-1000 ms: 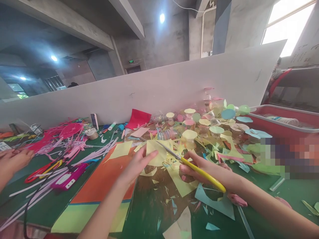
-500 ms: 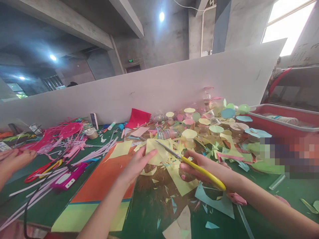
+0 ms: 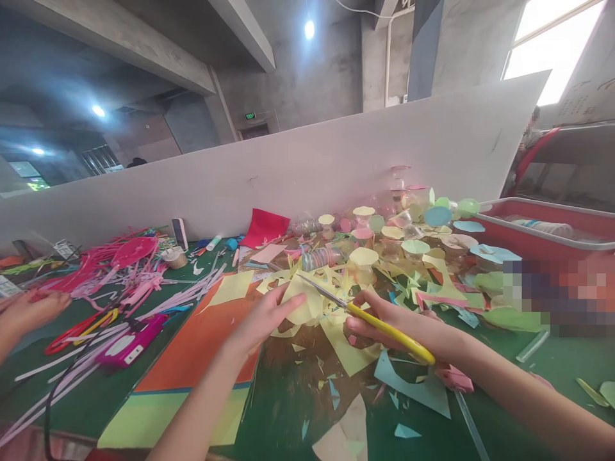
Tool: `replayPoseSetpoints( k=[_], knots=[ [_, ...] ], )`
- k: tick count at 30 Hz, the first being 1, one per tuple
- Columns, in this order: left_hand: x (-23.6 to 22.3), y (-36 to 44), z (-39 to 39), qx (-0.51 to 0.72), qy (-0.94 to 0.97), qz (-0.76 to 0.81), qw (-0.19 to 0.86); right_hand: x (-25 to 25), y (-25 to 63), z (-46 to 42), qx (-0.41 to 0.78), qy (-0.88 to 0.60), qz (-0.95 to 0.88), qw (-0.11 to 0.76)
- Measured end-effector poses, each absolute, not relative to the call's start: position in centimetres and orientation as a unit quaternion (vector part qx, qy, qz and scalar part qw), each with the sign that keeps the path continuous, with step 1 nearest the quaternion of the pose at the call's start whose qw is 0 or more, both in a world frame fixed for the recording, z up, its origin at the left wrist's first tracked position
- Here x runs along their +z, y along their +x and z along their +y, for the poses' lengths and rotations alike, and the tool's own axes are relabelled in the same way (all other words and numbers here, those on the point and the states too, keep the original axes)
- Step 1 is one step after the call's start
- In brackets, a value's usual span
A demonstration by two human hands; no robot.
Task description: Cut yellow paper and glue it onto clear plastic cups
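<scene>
**Yellow scissors (image 3: 384, 330) angled up-left at yellow paper (image 3: 300, 301)**

My right hand (image 3: 379, 323) gripped the handles, blades running up-left into the paper just left of that hand. My left hand (image 3: 264, 320), fingers spread, touched the paper's near edge, so it was nearer.

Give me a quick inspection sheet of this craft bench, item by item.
Surface: green work table, partly covered by an orange card sheet.
Job's things: yellow-handled scissors, blades at pale yellow paper.
Clutter: pink paper strips, paper scraps, clear cups with paper discs.
Grips: right hand holds the scissors; left hand touches the paper. Another person's hand at far left.
Cables: black cable at lower left.
Surroundings: white partition board, red bin, concrete walls.
</scene>
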State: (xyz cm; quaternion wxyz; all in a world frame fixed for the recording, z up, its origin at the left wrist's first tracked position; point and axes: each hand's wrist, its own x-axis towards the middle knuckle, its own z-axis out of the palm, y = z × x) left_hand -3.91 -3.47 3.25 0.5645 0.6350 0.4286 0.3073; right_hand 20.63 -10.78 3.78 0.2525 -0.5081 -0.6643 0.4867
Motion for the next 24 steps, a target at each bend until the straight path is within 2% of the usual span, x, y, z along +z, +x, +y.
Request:
replayPoseSetpoints(
  k=[12,18,24],
  knots=[
    [3.4,-4.0,-3.5,0.313,0.636,0.446,0.546,2.6,20.9,-10.2,0.487,-0.514,-0.652,0.272],
    [3.9,-3.9,-4.0,0.285,0.64,0.407,0.586,3.4,20.6,-10.4,0.485,-0.523,-0.65,0.264],
    [3.6,-3.9,-3.8,0.317,0.617,0.404,0.596,3.5,20.6,-10.5,0.464,-0.543,-0.649,0.262]
  ],
)
